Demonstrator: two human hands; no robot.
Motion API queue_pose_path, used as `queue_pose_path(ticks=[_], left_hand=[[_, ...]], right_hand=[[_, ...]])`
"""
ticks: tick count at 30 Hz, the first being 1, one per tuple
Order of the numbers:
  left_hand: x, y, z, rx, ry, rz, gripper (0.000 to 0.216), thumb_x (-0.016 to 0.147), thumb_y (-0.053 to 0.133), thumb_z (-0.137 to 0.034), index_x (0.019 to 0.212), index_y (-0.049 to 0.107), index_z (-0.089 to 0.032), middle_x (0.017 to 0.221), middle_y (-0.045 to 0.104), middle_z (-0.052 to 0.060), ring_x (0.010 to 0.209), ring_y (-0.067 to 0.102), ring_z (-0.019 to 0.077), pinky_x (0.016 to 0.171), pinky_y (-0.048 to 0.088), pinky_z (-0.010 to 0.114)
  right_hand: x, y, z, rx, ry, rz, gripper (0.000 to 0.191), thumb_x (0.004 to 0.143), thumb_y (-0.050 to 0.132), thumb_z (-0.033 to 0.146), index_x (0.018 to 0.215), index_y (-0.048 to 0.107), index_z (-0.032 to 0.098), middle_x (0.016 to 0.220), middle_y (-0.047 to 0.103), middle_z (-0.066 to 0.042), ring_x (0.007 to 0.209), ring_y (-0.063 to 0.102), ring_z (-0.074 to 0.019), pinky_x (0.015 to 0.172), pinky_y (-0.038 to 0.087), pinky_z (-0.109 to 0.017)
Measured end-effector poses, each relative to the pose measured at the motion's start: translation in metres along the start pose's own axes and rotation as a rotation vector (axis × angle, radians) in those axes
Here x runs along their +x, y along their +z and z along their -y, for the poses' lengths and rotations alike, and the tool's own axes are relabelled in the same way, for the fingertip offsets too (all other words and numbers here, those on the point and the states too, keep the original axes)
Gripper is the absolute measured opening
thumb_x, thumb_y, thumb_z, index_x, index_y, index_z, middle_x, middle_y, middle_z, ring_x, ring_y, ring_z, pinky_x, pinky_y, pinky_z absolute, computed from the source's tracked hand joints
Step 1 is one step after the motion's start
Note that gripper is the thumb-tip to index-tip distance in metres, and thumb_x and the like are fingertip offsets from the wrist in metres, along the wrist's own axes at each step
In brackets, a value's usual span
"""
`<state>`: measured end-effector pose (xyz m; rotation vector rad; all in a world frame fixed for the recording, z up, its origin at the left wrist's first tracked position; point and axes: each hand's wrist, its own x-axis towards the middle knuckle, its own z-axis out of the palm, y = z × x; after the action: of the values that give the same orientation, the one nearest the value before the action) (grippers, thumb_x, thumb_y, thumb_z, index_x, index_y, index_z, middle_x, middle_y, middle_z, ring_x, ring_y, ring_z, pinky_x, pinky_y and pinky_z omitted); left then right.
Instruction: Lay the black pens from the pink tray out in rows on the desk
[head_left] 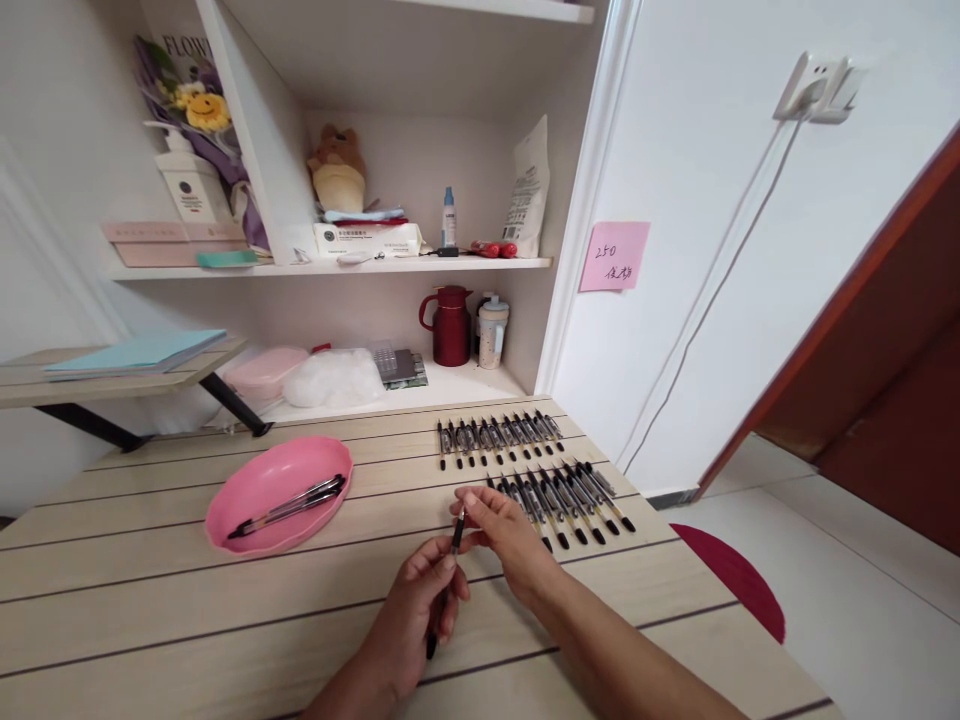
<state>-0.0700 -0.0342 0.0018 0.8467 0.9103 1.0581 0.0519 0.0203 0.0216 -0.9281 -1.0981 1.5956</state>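
Note:
Near the table's front middle, my left hand (411, 620) is closed around a black pen (458, 532), whose dark lower end shows below the fingers. My right hand (511, 545) pinches the pen's upper end between thumb and fingertips; the tip is partly covered. Just beyond and right of my right hand lies a row of pens (570, 500), side by side with their dark ends toward me. Behind it is a second row of pens (499, 440). To the left, a pink oval dish (247, 480) holds several more pens (292, 505).
The slatted wooden table (150, 620) meets a white shelf unit (360, 268) at the back. A red jug (451, 330), a cup (492, 335) and white fluff (334, 378) stand on the low shelf. At left is a small raised stand (172, 375) with a blue folder (139, 352).

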Motion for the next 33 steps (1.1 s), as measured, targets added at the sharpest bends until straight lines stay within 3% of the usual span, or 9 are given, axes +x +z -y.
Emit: queue_pose_path(ticks=[5,9,14,18,22,29,33], left_hand=[[0.0005,0.0008,-0.0003,0.002,0.004,-0.015,0.022,0.075,0.053,-0.034,0.089,0.052,-0.018,0.057,0.052,-0.005,0.030,0.031,0.0009,0.031,0.017,0.015],[0.0008,0.0009,-0.0001,-0.009,-0.001,-0.016,0.028,0.073,0.055,-0.036,0.094,0.052,-0.018,0.056,0.052,-0.005,0.029,0.031,0.0012,0.030,0.016,0.015],[0.0010,0.0002,0.0003,-0.003,-0.005,-0.020,0.027,0.073,0.055,-0.036,0.092,0.052,-0.017,0.056,0.052,-0.005,0.028,0.030,0.0009,0.030,0.016,0.015],[0.0009,0.0006,0.0001,-0.013,0.002,-0.029,0.029,0.074,0.054,-0.036,0.096,0.051,-0.017,0.055,0.052,-0.005,0.029,0.031,0.0012,0.030,0.016,0.015],[0.0005,0.0008,-0.0011,-0.017,-0.001,-0.020,0.027,0.074,0.054,-0.036,0.092,0.053,-0.018,0.055,0.052,-0.005,0.029,0.031,0.0010,0.030,0.017,0.015],[0.0007,-0.0002,-0.0028,-0.040,0.008,-0.007,0.029,0.073,0.054,-0.037,0.094,0.052,-0.017,0.055,0.052,-0.005,0.029,0.031,0.0014,0.030,0.016,0.015],[0.0006,0.0000,-0.0026,-0.038,0.000,-0.024,0.030,0.072,0.056,-0.038,0.094,0.052,-0.018,0.055,0.052,-0.006,0.029,0.030,0.0014,0.030,0.016,0.016]], right_hand=[[-0.0006,-0.0008,-0.0006,-0.021,0.023,0.035,0.038,0.056,0.067,0.049,0.062,0.052,0.015,0.054,0.055,0.001,0.051,0.049,-0.0091,0.055,0.039,-0.024],[-0.0023,0.0014,0.0011,0.085,0.053,0.047,0.040,0.057,0.066,0.050,0.073,0.056,0.015,0.068,0.059,-0.001,0.057,0.051,-0.0099,0.059,0.042,-0.025],[-0.0038,0.0031,0.0015,0.025,0.054,0.071,0.036,0.055,0.069,0.046,0.061,0.053,0.015,0.053,0.052,0.003,0.047,0.043,-0.0059,0.053,0.036,-0.020],[-0.0036,0.0017,0.0007,0.103,0.101,0.100,0.038,0.057,0.067,0.047,0.076,0.056,0.016,0.070,0.060,-0.001,0.056,0.050,-0.0084,0.058,0.039,-0.023],[-0.0016,0.0000,-0.0010,0.096,0.077,0.063,0.036,0.056,0.069,0.045,0.064,0.053,0.015,0.057,0.055,0.002,0.050,0.048,-0.0077,0.056,0.040,-0.024],[-0.0003,0.0039,-0.0023,0.188,0.005,0.113,0.034,0.058,0.069,0.042,0.073,0.058,0.014,0.070,0.061,-0.003,0.054,0.050,-0.0087,0.053,0.038,-0.022],[0.0003,0.0054,-0.0045,0.144,0.041,0.074,0.035,0.057,0.069,0.044,0.069,0.056,0.015,0.064,0.059,-0.001,0.053,0.050,-0.0082,0.055,0.039,-0.022]])
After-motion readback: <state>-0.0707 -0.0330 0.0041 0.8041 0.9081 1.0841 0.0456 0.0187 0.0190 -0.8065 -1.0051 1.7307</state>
